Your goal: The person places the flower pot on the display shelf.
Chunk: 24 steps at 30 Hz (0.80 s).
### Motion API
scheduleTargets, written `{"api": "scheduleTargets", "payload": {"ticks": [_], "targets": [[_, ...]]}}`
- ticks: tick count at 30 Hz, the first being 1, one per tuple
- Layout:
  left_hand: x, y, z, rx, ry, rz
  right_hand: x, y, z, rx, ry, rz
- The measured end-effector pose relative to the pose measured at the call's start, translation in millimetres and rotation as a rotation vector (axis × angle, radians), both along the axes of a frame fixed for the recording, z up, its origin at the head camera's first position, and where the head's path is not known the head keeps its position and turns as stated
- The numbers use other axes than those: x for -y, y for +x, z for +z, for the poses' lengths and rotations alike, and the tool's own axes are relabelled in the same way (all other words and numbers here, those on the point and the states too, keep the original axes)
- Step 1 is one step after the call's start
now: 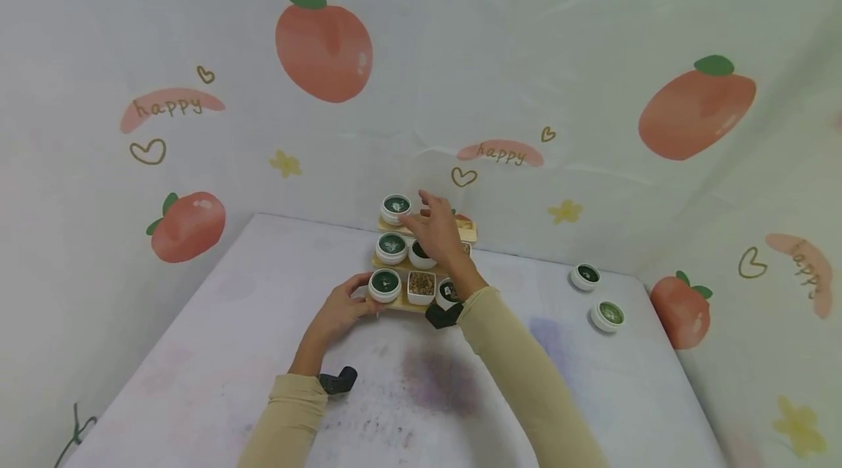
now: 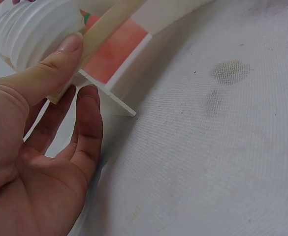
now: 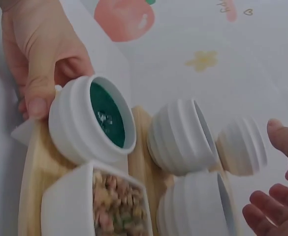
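Your left hand (image 1: 338,313) is gripping the lower left end of the three-tiered wooden stand (image 1: 467,234), its thumb lying over the board's edge and its fingers bending behind and under it. Just beside that thumb, the bottom-left round pot (image 1: 384,285), white, ribbed and dark green inside, is sitting on the lowest tier; I cannot tell whether your thumb is also pressing on it.

Your right hand (image 1: 434,228) is hovering over the upper part of the stand, thumb and fingers parted and gripping nothing. Its thumb is pointing toward the top round pot (image 1: 396,210), which is standing at the left of the highest tier; the right wrist view is showing a small gap between them.

On the middle tier, a left round pot (image 1: 392,247) and a second round pot (image 1: 421,256) are standing side by side, your right hand and wrist partly hiding that row. Along the lowest tier, a square gravel-filled pot (image 1: 421,287) and a right-hand round pot (image 1: 449,294) are completing the row.

The stand is resting on the cloth-covered table (image 1: 526,292), near the fruit-printed backdrop (image 1: 408,51). Well apart to the right, a dark-green-filled pot (image 1: 585,276) and a light-green-filled pot (image 1: 607,316) are sitting near each other.
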<state>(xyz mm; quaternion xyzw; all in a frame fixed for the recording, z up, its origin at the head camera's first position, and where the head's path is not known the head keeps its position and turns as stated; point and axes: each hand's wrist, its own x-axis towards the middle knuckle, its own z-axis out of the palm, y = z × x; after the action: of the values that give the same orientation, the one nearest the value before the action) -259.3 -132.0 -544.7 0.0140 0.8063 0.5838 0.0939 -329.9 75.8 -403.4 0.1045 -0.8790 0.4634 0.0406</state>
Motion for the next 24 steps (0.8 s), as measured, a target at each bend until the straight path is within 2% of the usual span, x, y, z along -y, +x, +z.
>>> {"api": "scheduleTargets", "payload": {"ticks": [6, 17, 24], "targets": [[-1.4, -0.1, -2.7, -0.003, 0.027, -0.007, -20.2, 10.2, 2.1, -0.021, 0.008, -0.027], [-2.5, -1.2, 1.0, -0.003, 0.049, -0.021, -65.5, 24.6, 2.0, -0.077, 0.013, -0.091], [-3.0, 3.9, 10.2, 0.027, 0.058, -0.018, -98.6, 34.7, -5.1, -0.038, 0.070, -0.122]]}}
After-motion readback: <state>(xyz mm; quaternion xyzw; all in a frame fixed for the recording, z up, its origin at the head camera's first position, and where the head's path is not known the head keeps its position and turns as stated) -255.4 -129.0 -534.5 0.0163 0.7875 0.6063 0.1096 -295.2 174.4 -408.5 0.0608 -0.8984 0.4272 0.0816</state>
